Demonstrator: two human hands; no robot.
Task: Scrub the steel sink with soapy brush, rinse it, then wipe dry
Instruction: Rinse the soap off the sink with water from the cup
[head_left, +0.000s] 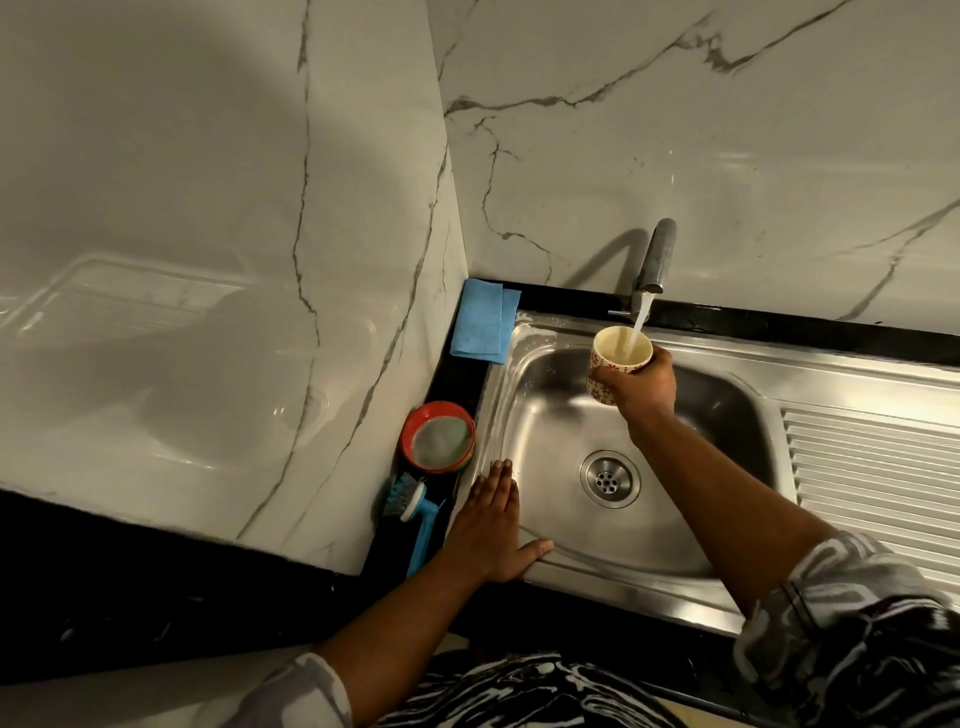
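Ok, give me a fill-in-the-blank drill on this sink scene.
The right hand holds a cup under the running ____.
The left hand lies flat on the rim of the ____.
The brush lies beside a ____ bowl.
The folded cloth is ____.
Missing: tap; sink; red; blue.

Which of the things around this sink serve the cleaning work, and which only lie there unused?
In use: steel sink, running tap, cup in the right hand.
Lying unused, yet for the job: blue brush, red bowl, blue cloth, on the black counter.
I see nothing unrelated.
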